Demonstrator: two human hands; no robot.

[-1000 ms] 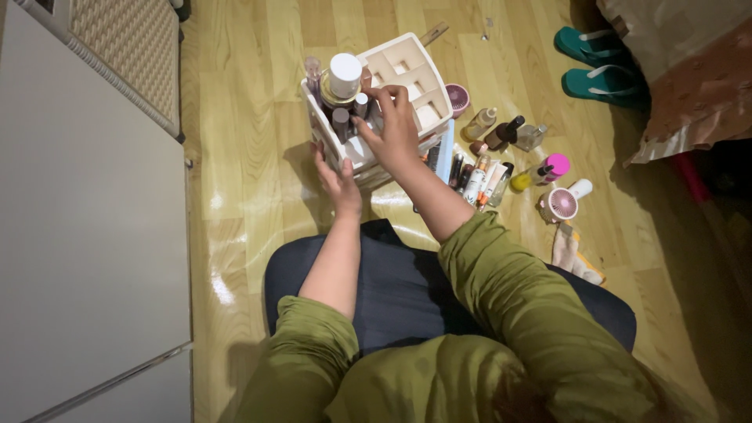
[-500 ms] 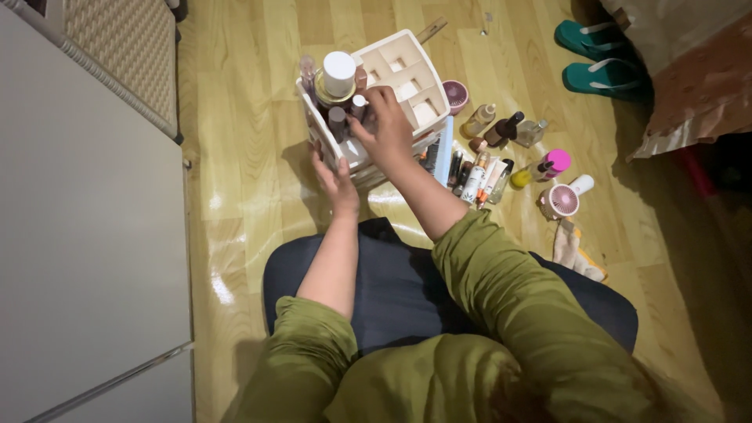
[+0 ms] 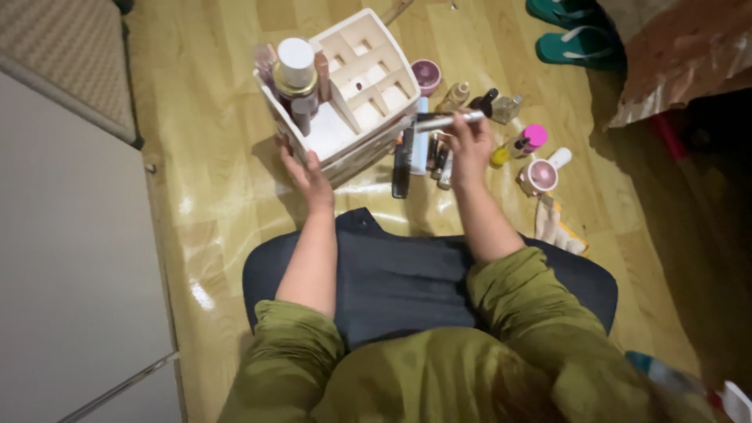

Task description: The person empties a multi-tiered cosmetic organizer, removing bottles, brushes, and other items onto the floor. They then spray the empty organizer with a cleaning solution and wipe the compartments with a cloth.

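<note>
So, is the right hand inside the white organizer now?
No, the right hand holds a slim silver tube beside the white organizer.

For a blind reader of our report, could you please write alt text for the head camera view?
Seated on a wooden floor, a person lifts a slim silver tube in the right hand while the left hand steadies a white compartmented organizer holding bottles. More cosmetics and a small pink fan lie beside it.

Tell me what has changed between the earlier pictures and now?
The right hand left the white organizer and moved right, over the loose cosmetics on the floor. Its fingers now hold a slim silver tube, lying sideways. The left hand stayed against the organizer's near side. The bottles in it also stayed.
</note>
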